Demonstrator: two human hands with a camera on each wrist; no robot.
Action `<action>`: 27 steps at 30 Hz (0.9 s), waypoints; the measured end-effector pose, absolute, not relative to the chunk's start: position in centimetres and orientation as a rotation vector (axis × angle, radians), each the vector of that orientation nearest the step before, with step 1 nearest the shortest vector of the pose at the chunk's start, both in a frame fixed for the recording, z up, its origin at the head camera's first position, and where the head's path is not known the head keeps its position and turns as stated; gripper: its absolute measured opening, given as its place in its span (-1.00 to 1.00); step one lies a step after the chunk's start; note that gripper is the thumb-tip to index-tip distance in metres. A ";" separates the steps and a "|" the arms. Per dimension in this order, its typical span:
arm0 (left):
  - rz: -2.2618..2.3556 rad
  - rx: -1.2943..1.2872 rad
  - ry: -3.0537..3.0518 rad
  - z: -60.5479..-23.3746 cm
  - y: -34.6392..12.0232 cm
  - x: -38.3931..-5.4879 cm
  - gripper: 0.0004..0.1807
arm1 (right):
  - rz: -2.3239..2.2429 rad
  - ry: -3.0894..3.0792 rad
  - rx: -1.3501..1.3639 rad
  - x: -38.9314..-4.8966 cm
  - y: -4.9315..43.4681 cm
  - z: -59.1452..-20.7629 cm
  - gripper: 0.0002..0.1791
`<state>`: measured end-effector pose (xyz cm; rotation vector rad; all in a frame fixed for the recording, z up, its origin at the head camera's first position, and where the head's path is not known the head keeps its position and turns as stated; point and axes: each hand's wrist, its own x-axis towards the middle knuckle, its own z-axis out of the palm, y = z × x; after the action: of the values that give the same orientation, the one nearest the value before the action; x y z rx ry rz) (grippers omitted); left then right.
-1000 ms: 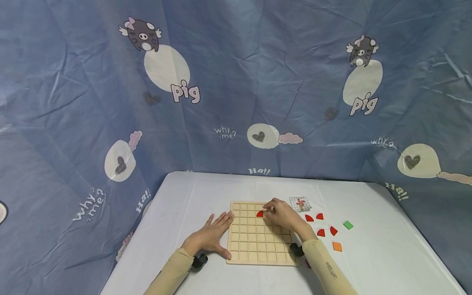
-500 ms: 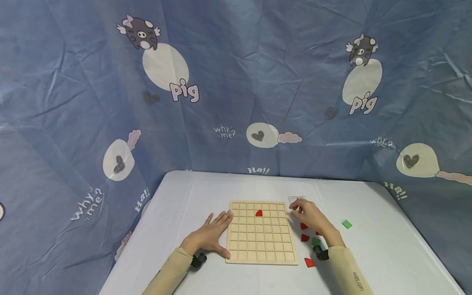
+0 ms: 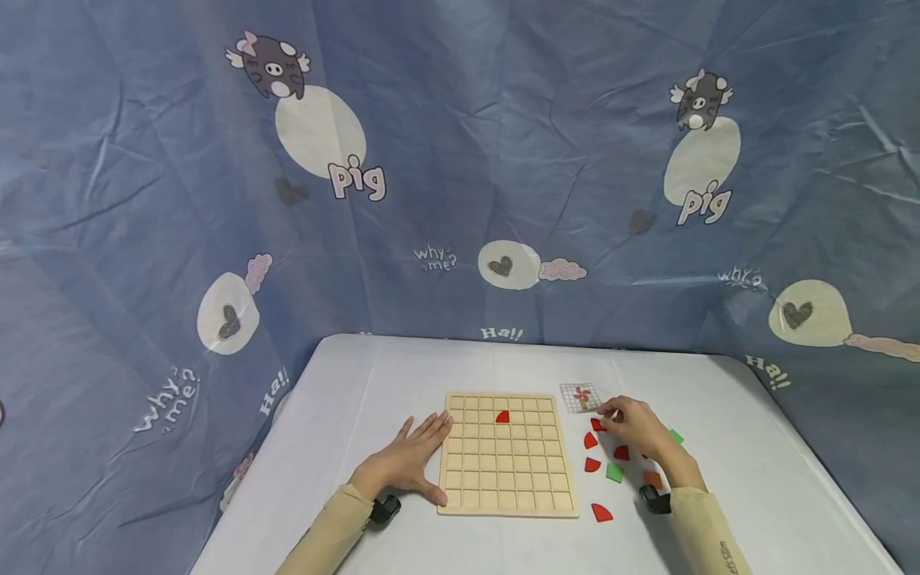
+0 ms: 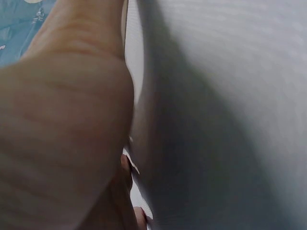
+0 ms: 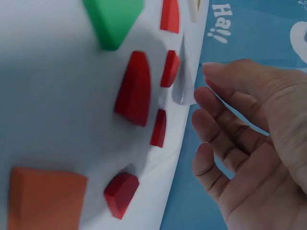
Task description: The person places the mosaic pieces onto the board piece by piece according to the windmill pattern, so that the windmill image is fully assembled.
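Note:
My left hand [image 3: 406, 463] rests with spread fingers along the left edge of a wooden grid board [image 3: 496, 463]. One red quarter-circle piece [image 3: 503, 417] sits in a cell near the board's top. Right of the board, my right hand [image 3: 636, 426] hovers over loose pieces, fingers loosely bent, fingertips close by a red quarter-circle [image 3: 596, 425]. In the right wrist view, nothing shows between thumb and fingers; several red pieces [image 5: 133, 91] lie below the hand. The left wrist view mostly shows the heel of the hand and its shadow.
A pattern card [image 3: 573, 393] lies beyond the red pieces. A green square [image 3: 614, 473] and an orange square [image 5: 45, 199] lie among them, with a second green square [image 3: 676, 436] farther right. One red quarter-circle [image 3: 601, 513] lies nearer the front. A blue printed cloth hangs behind the white table.
My right hand has left the red piece in its cell and moved right, off the board, past the card to the loose pieces. My left hand has stayed on the board's edge.

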<state>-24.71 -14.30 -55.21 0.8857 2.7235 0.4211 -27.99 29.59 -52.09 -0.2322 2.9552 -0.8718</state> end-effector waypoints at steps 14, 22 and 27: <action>0.428 0.919 2.726 -54.9 -14.4 -24.5 0.48 | -0.754 2.908 -0.181 -28.7 29.3 -53.5 -0.74; 0.425 0.920 2.716 -55.0 -14.5 -24.5 0.49 | -0.729 2.916 -0.214 -28.6 28.9 -53.4 -0.73; 0.429 0.923 2.710 -54.9 -14.4 -24.5 0.49 | -0.702 2.933 -0.249 -28.7 28.8 -53.4 -0.74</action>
<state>-24.53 -14.44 -54.89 0.9232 2.7104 0.4293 -28.72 28.84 -53.41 -0.2493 2.9329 -0.7024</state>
